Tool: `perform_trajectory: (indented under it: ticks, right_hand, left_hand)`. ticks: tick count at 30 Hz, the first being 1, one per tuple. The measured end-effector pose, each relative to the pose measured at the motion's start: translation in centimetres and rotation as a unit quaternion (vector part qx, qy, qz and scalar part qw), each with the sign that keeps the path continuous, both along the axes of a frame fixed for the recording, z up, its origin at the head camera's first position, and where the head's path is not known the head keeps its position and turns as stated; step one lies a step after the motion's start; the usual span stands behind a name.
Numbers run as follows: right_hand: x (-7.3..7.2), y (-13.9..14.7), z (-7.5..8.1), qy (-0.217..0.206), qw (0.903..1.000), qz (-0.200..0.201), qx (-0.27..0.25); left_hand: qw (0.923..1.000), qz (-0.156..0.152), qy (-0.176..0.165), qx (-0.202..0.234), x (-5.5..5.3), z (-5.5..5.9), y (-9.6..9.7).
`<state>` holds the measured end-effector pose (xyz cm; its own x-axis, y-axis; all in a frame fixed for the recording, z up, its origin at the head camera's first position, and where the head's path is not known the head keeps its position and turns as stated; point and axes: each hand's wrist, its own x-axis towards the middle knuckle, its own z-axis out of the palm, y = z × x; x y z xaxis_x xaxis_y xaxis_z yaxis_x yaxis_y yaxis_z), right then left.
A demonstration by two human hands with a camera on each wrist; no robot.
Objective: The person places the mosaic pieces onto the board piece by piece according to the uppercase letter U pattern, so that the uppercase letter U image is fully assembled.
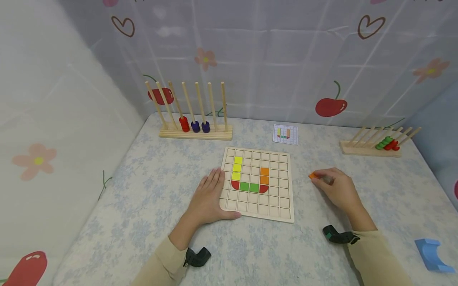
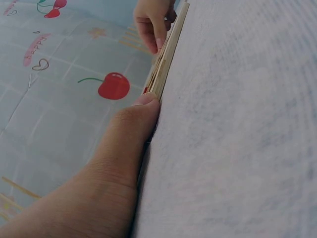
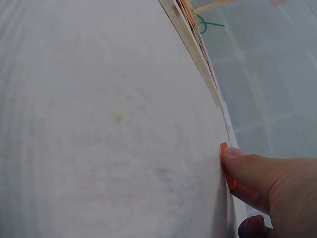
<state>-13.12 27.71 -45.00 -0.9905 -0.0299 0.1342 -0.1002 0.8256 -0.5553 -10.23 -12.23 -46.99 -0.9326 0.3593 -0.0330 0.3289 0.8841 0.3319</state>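
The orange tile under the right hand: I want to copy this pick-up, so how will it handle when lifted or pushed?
The orange tile looks thin, flat and stiff, so probably light. Lying flat on the tablecloth, it should slide rather than roll. Its low edge likely needs a fingertip pinch, as the right hand touches it now.

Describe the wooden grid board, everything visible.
The grid board is a flat, square, pale wood tray divided into small square cells, lying flat on the flower-patterned tabletop. Coloured tiles fill a U shape: three yellow stacked on the left, two orange on the right, two green along the bottom, with red rounded corner pieces at both ends. Other cells are bare. The left hand rests open against its left edge, thumb along the near edge. The right hand is apart from it.
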Motion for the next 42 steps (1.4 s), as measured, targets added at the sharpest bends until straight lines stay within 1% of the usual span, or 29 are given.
perform_trajectory:
  ticks: [5, 10, 15, 23, 30, 33, 39, 42]
  right_hand:
    - [-0.2, 0.0, 0.0, -0.022, 0.9997, -0.009, 0.005]
    - [-0.4, -0.1, 0.1, -0.042, 0.9991, -0.008, 0.005]
    - [-0.4, -0.3, 0.2, -0.047, 0.9989, 0.002, 0.001]
    - [-0.5, -0.5, 0.4, -0.054, 0.9985, 0.009, 0.001]
    - [-0.6, -0.7, 0.5, -0.064, 0.9979, 0.005, -0.009]
    - [-0.7, -0.8, 0.4, -0.063, 0.9978, 0.005, -0.021]
    - [-1.3, -1.8, 0.4, -0.025, 0.9987, 0.013, -0.042]
    - [-1.8, -2.8, 0.7, -0.027, 0.9979, 0.019, -0.056]
  left_hand:
    - [1.0, -0.001, 0.001, 0.002, 0.0, 0.0, 0.0]
    - [1.0, -0.002, 0.004, 0.001, 0.0, 0.0, -0.1]
    - [1.0, -0.002, -0.001, 0.002, 0.0, 0.1, 0.0]
    - [1.0, -0.004, 0.006, 0.001, 0.1, 0.1, -0.1]
    - [1.0, -0.003, -0.005, -0.003, -0.1, 0.0, -0.1]
    - [0.9999, -0.002, -0.011, -0.005, -0.2, 0.0, 0.0]
    - [1.0, -0.001, -0.005, -0.003, -0.1, 0.1, 0.0]
    - [1.0, -0.001, -0.005, -0.004, -0.1, -0.1, -0.1]
